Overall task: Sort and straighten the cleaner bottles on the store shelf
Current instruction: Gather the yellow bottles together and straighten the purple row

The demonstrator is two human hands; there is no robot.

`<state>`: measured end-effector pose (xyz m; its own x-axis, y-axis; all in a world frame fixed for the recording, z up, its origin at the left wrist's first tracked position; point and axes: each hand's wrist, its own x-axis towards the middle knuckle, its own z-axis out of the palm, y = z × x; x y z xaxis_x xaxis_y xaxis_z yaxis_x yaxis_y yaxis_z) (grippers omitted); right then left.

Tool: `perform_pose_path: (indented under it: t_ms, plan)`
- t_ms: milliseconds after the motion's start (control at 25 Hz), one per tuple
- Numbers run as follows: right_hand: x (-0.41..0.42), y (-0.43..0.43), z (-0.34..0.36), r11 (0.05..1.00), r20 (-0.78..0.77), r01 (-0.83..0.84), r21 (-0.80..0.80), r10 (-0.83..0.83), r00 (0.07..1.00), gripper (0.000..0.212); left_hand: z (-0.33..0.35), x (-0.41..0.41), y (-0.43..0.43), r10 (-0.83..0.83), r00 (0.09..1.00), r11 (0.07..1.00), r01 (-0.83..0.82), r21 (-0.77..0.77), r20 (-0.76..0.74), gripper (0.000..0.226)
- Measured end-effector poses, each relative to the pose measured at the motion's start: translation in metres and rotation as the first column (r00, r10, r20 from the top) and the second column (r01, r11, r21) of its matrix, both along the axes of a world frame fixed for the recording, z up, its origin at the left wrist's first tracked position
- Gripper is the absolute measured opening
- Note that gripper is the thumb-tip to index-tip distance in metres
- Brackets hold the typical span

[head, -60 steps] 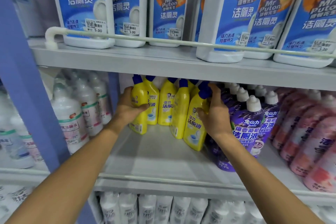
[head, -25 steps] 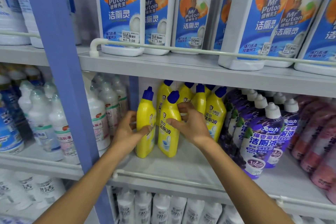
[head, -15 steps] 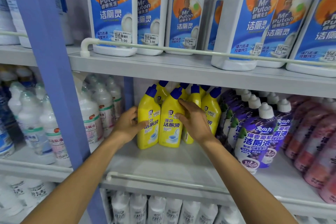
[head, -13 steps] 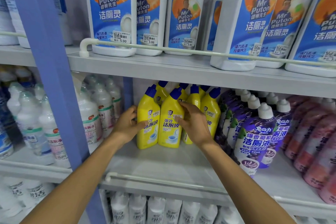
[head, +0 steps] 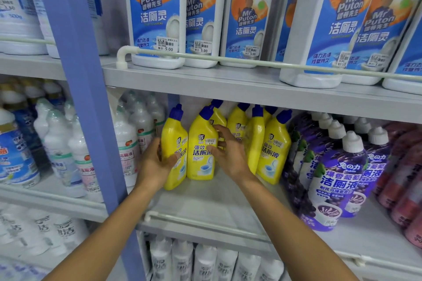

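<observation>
At centre frame my left grip (head: 157, 165) is wrapped round the leftmost yellow bottle (head: 174, 134), thumb across its label, on the middle shelf (head: 205, 203). My right grip (head: 230, 156) is released, fingers spread against the right side of the second yellow bottle (head: 201, 143). More yellow bottles (head: 274, 143) stand behind and to the right, and purple bottles (head: 338, 173) fill the right of the frame.

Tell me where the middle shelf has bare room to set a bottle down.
Free: the shelf strip between the yellow bottles and the front rail, from the blue upright to the purple bottles. Crowded: behind the yellow fronts, and rightward among purple and pink bottles.
</observation>
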<state>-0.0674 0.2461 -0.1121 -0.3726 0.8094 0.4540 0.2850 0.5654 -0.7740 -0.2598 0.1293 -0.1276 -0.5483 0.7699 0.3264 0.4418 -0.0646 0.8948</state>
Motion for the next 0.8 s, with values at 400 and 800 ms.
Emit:
perform_pose_path:
  t_ms: [400, 800]
  plan:
    - [-0.007, -0.002, 0.007, 0.984, 0.025, -0.175, -0.031, 0.176, 0.984, 0.070, 0.010, 0.010, -0.024, 0.177, 0.984, 0.984, -0.176, 0.017, -0.009, 0.041]
    - [0.105, -0.036, 0.026, 0.999, 0.025, 0.009, -0.047, -0.008, 1.000, 0.078, 0.041, 0.073, -0.029, -0.183, 0.908, 0.972, 0.224, 0.066, -0.376, 0.074]
